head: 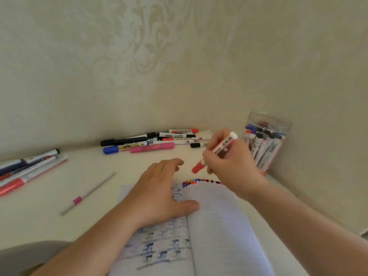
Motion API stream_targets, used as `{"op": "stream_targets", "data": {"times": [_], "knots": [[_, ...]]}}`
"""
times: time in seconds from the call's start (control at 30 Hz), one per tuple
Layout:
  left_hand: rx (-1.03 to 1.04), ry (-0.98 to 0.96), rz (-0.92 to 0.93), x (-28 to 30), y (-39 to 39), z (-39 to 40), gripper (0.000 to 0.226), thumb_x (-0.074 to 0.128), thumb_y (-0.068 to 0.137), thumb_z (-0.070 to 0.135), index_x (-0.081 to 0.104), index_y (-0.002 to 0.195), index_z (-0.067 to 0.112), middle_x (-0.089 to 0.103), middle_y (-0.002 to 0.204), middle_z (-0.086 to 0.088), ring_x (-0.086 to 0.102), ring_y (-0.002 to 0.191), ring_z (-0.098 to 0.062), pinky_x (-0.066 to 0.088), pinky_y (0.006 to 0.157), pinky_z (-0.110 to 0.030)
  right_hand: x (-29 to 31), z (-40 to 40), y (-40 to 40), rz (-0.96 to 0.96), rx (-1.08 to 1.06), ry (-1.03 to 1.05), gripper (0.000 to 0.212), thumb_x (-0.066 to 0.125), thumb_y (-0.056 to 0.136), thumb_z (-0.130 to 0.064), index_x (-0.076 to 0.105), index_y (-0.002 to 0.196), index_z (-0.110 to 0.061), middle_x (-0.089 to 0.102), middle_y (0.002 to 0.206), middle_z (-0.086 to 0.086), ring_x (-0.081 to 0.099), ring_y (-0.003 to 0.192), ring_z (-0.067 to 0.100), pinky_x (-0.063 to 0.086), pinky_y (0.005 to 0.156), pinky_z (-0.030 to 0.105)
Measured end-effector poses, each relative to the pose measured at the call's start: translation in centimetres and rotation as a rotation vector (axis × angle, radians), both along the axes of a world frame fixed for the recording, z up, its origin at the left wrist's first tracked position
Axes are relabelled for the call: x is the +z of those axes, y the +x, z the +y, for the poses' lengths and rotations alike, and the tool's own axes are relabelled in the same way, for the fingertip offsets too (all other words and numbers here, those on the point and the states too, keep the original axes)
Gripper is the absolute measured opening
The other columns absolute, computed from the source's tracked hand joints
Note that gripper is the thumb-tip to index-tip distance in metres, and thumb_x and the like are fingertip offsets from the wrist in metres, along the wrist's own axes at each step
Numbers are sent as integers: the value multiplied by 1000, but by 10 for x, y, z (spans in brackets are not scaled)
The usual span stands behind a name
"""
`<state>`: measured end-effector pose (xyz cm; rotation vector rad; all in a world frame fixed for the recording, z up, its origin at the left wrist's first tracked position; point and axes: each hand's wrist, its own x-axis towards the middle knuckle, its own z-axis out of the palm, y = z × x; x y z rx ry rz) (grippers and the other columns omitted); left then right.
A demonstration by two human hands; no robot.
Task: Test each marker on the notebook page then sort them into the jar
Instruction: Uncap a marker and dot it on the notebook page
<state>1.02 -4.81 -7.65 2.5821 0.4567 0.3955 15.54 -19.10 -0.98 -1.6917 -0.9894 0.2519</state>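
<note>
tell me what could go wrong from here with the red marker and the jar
1. The right hand holds the red marker above the notebook with the red cap apparently on; if so, a test stroke would leave no mark.
2. The jar is packed with markers and close beside that hand; a swing could tip it.
3. The left hand pins only the left page, so the right page may shift.
</note>
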Motion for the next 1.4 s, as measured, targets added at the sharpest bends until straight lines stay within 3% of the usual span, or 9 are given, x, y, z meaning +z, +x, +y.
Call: {"op": "stream_targets", "data": {"times": [0.07, 0.17, 0.33, 0.47, 0.6, 0.93, 1.1, 1.27, 1.4], "knots": [[-12, 21, -88, -1, -3, -2, 83, 63, 81, 75, 24, 148, 44, 32, 134, 31, 34, 128, 3, 36, 110, -27, -17, -4, -7, 294, 96, 78, 23, 68, 90, 7, 55, 85, -11, 67, 65, 13, 65, 55, 24, 48, 51, 30], [-84, 147, -168, -2, -4, -3, 46, 47, 98, 64, 43, 135, 39, 49, 125, 22, 47, 113, 1, 46, 96, -29, -42, 1, -7, 491, 149, 153, 30, 80, 84, 6, 54, 78, -8, 64, 65, 21, 66, 55, 24, 50, 51, 27], [-153, 208, -146, -7, -3, -8, 31, 33, 103, 51, 54, 117, 33, 59, 105, 15, 53, 96, -7, 49, 82, -32, -53, 1, -6, 228, 180, 116, 49, 97, 65, -28, 53, 71, -7, 63, 60, 2, 52, 54, 9, 40, 51, 21], [-174, 202, -117, -7, -5, -9, 24, 25, 103, 48, 44, 112, 36, 57, 97, 16, 53, 87, -7, 49, 76, -34, -56, 2, -10, 238, 205, 97, 52, 86, 80, -49, 50, 70, -13, 65, 59, 5, 53, 53, 9, 40, 52, 20], [-211, 117, -77, -6, -3, -6, 35, 18, 100, 61, 42, 116, 41, 62, 98, 17, 58, 85, -6, 51, 76, -36, -51, 0, -13, 355, 237, 96, 39, 78, 81, -33, 48, 73, -10, 65, 59, 11, 57, 51, 17, 44, 49, 22], [-242, 17, -88, -2, -3, -4, 30, 29, 101, 58, 48, 121, 45, 67, 99, 26, 62, 87, 3, 50, 76, -27, -55, -1, -9, 360, 268, 81, 36, 78, 82, -31, 49, 74, -12, 67, 64, 12, 59, 57, 22, 45, 51, 25], [-226, 19, -48, -5, -1, 1, 31, 32, 102, 59, 45, 128, 48, 71, 97, 21, 64, 82, 1, 53, 75, -33, -53, -7, -9, 292, 261, 77, 46, 78, 83, -27, 44, 79, 5, 69, 67, 14, 62, 57, 19, 47, 53, 24], [-155, 3, -36, -3, -3, -2, 60, 31, 86, 83, 25, 133, 46, 56, 70, 9, 55, 64, -6, 45, 59, -29, -44, -11, -2, 322, 43, 213, 34, 70, 98, -14, 51, 70, -14, 57, 55, 14, 49, 48, 19, 40, 47, 26], [-85, 167, 93, 2, -3, -8, 53, 39, 88, 81, 39, 133, 54, 55, 79, 16, 52, 73, -2, 40, 65, -24, -19, -26, 22, 503, -105, 401, 41, 56, 105, -16, 63, 66, -27, 54, 58, 7, 47, 50, 19, 35, 46, 26]]}}
